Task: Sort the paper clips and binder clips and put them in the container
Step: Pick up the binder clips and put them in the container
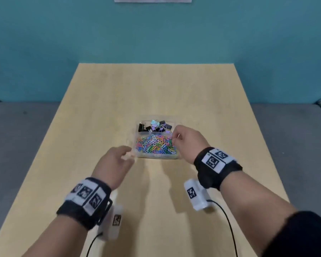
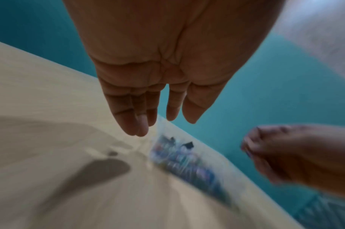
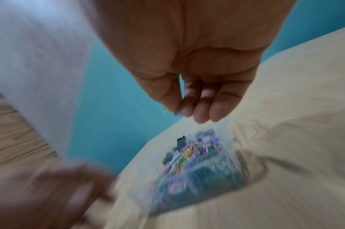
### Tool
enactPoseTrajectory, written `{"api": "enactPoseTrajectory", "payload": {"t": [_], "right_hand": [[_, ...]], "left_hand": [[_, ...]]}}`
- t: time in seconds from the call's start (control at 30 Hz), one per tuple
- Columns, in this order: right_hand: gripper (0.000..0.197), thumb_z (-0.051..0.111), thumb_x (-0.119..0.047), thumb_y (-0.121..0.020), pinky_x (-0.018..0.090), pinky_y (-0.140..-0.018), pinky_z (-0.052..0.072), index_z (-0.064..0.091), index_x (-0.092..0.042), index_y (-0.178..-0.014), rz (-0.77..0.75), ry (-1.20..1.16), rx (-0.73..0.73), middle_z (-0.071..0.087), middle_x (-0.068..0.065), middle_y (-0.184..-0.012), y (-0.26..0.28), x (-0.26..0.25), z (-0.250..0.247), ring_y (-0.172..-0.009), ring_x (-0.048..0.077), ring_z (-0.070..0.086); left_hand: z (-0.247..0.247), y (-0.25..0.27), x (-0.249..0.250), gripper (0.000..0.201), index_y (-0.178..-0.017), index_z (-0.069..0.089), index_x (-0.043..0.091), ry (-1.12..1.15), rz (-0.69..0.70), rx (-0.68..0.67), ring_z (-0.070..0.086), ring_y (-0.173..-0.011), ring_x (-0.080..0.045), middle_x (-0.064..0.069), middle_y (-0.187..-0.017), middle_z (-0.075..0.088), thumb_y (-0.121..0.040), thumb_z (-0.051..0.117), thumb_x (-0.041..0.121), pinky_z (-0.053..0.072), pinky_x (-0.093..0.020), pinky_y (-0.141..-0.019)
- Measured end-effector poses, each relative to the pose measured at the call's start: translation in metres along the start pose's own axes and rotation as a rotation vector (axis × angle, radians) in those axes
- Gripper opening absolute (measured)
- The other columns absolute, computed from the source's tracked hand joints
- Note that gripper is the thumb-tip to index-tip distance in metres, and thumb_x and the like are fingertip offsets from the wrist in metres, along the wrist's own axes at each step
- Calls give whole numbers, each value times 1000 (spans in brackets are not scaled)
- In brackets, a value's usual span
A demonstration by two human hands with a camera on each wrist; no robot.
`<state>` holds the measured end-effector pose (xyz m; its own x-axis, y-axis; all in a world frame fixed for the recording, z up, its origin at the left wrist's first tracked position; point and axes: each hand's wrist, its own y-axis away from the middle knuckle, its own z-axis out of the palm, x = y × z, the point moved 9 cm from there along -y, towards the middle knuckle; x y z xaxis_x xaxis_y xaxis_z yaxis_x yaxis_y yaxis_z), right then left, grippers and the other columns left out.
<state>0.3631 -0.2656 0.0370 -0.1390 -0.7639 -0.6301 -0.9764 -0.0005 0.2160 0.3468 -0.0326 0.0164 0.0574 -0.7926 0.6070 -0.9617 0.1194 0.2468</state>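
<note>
A clear two-part container (image 1: 157, 156) stands mid-table. Its far compartment holds black, purple and teal binder clips (image 1: 155, 126). The near one is filled with coloured paper clips (image 1: 156, 143). My right hand (image 1: 175, 139) hovers over the container's right edge, fingers curled. In the right wrist view its thumb and forefinger (image 3: 177, 111) pinch a small paper clip (image 3: 166, 110) above the blurred container (image 3: 232, 162). My left hand (image 1: 127, 154) floats just off the container's near left corner with relaxed fingers (image 2: 132, 124), holding nothing.
The wooden table (image 1: 156, 89) is bare around the container. A teal wall rises behind its far edge. Grey surfaces (image 1: 22, 136) lie beside it on both sides. Black cables (image 1: 228, 225) trail from the wrist cameras near the front edge.
</note>
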Motion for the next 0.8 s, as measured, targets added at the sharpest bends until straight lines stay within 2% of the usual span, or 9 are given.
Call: {"api": "enactPoseTrajectory", "payload": {"t": [0.13, 0.23, 0.37, 0.43, 0.47, 0.53, 0.63, 0.73, 0.8], "right_hand": [[16, 45, -10, -87, 31, -61, 45, 60, -14, -87, 48, 51, 99, 63, 4, -81, -49, -4, -20, -74, 26, 57], [18, 46, -10, -86, 30, -60, 47, 60, -15, -94, 78, 30, 59, 65, 5, -87, -69, -1, -13, -74, 24, 60], [35, 50, -22, -88, 44, -77, 55, 51, -23, -123, 138, -147, -2, 66, 7, -98, -64, 18, 0, -83, 27, 66], [32, 50, -25, -89, 45, -78, 55, 52, -24, -121, 131, -141, 34, 65, 4, -96, -39, 28, -10, -83, 26, 66], [29, 50, -26, -90, 43, -78, 54, 53, -25, -119, 124, -115, 41, 65, 3, -95, -22, 34, -15, -83, 24, 66], [23, 51, -26, -92, 38, -79, 52, 56, -25, -113, 119, -5, 14, 64, 0, -96, 21, 50, -23, -85, 22, 64], [20, 47, -24, -92, 35, -77, 52, 59, -26, -108, 131, 245, -90, 63, -3, -98, 91, 87, -20, -83, 19, 61], [22, 47, -23, -91, 34, -78, 50, 59, -26, -110, 108, 460, -247, 59, -3, -103, 150, 122, -2, -85, 15, 58], [22, 50, -21, -89, 30, -78, 49, 59, -26, -108, 158, 410, -263, 56, -5, -102, 176, 140, 2, -85, 13, 57]], "left_hand": [[42, 113, -72, 39, -105, 61, 28, -263, -59, -131, 57, -103, -26, -2, -114, 53, -69, 50, 36, 44, -35, -88], [44, 177, -101, 20, -83, 63, 27, -275, -248, -17, 60, -100, -36, -6, -111, 64, -70, 51, 35, 48, -43, -76], [35, 226, -100, 38, -100, 68, 34, -417, -156, 117, 61, -108, -36, -9, -117, 67, -78, 41, 50, 42, -54, -89], [33, 232, -93, 32, -112, 63, 38, -512, -95, 28, 62, -108, -28, 0, -125, 63, -85, 47, 35, 48, -49, -89], [38, 233, -94, 37, -123, 52, 45, -519, -126, -87, 60, -113, -22, 5, -134, 55, -87, 50, 37, 51, -45, -88], [39, 237, -108, 71, -133, 23, 60, -409, -240, -158, 35, -136, -17, 15, -153, 21, -67, 48, 67, 38, -47, -102], [54, 239, -126, 111, -139, -2, 58, -513, -244, -194, 3, -145, -19, 16, -155, -12, -45, 56, 72, 24, -51, -108], [52, 235, -128, 118, -136, -20, 49, -504, -201, -230, -10, -144, -20, 15, -149, -27, -52, 58, 76, 19, -50, -110], [54, 235, -129, 116, -140, -15, 48, -517, -196, -244, -7, -144, -22, 11, -154, -19, -53, 57, 76, 22, -50, -109]]}}
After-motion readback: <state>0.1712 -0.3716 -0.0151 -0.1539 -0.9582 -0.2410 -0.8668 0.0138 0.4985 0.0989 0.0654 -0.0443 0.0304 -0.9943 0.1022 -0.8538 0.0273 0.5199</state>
